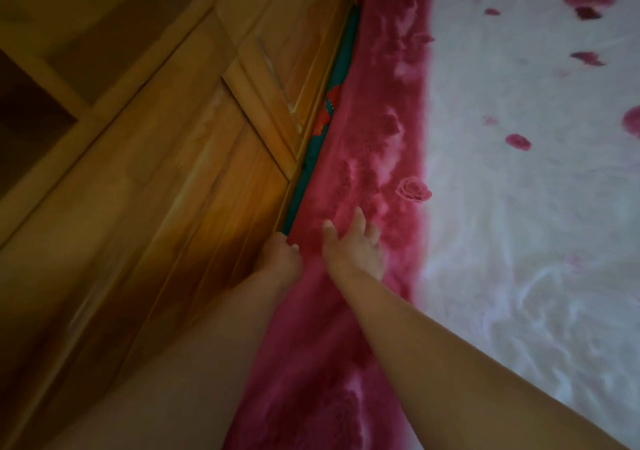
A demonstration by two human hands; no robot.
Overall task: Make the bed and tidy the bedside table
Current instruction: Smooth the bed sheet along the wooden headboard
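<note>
Hands, two: left hand (281,255), right hand (356,245), on one sheet (374,145).

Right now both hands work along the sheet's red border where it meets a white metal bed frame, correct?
Not quite. The head view shows a wooden bed frame, not white metal. The left hand and right hand are at the sheet's red border.

Rose-print sheet (519,207) over bed (313,159)
</note>
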